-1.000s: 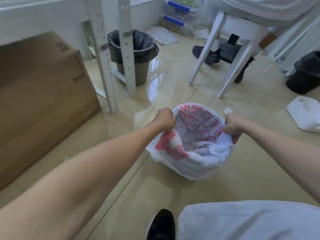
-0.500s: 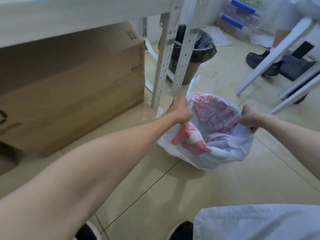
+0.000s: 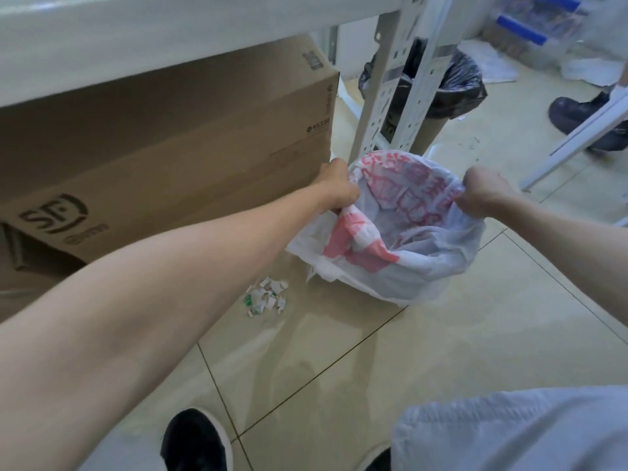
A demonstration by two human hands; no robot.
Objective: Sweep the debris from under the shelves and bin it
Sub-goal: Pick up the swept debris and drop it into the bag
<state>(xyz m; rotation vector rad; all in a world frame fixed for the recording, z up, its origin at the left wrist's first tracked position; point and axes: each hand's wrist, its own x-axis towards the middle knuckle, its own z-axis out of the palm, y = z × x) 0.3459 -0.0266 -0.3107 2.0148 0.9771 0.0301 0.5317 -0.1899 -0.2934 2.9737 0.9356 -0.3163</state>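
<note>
A white plastic bag point(image 3: 418, 266) with red print sits on the tiled floor with its mouth held wide. My left hand point(image 3: 336, 186) grips the bag's left rim and my right hand point(image 3: 482, 192) grips its right rim. A small heap of debris point(image 3: 266, 295), white and green paper scraps, lies on the floor just left of the bag, below my left forearm. The white shelf point(image 3: 136, 35) runs across the top, with its perforated posts point(image 3: 380, 96) right behind the bag.
A large brown cardboard box point(image 3: 170, 158) stands under the shelf at the left. A bin with a black liner point(image 3: 438, 93) stands behind the posts. Another person's dark shoe point(image 3: 577, 113) and white chair legs point(image 3: 577, 137) are at the right. My own shoe point(image 3: 195, 440) is at the bottom.
Both hands carried the bag leftwards toward the shelf and the cardboard box. The view swung with them, and the scrap heap has come into sight beside the bag.
</note>
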